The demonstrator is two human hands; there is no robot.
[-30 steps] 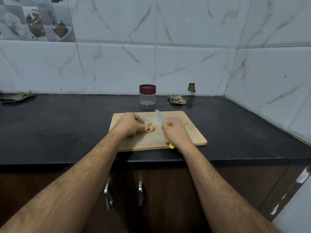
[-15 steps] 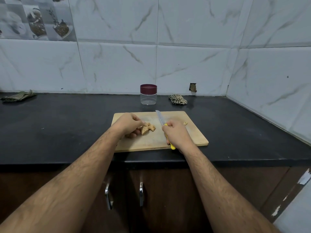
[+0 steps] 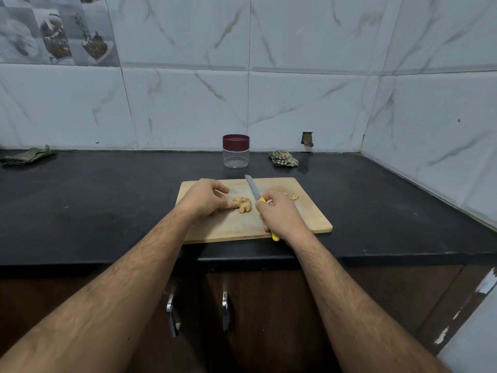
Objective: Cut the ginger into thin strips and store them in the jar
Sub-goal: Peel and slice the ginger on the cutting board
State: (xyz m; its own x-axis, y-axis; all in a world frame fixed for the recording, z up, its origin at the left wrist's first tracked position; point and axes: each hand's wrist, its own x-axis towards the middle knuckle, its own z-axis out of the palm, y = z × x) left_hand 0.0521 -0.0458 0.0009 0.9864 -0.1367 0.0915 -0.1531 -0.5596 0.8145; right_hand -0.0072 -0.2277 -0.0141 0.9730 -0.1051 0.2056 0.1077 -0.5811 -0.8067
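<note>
Two bare forearms reach from the bottom of the frame over dark wooden cabinet doors (image 3: 269, 319) with two metal handles (image 3: 224, 310), toward a wooden cutting board (image 3: 309, 216) lying near the front edge of a black countertop (image 3: 94, 205). The right hand (image 3: 281, 218) has its fingers curled round the yellow handle of a knife (image 3: 254, 191), whose blade points away and slightly left, its tip above the far part of the board. The left hand (image 3: 203, 200) rests on the board with fingers loosely bent, its fingertips touching the left end of a knobby piece of ginger (image 3: 243, 204); whether it actually pinches the root cannot be told. The ginger lies on the board between the two hands, just left of the knife blade. A few small ginger scraps (image 3: 295, 197) sit on the board beyond the right hand. Farther back, near the wall, stands a clear jar (image 3: 236, 157) closed with a maroon lid (image 3: 235, 141); it is apart from the board. A crumpled checked cloth (image 3: 283, 158) lies to its right, and another folded cloth (image 3: 28, 155) lies at the counter's far left. White marble-patterned tiles (image 3: 188, 109) cover the walls behind.
</note>
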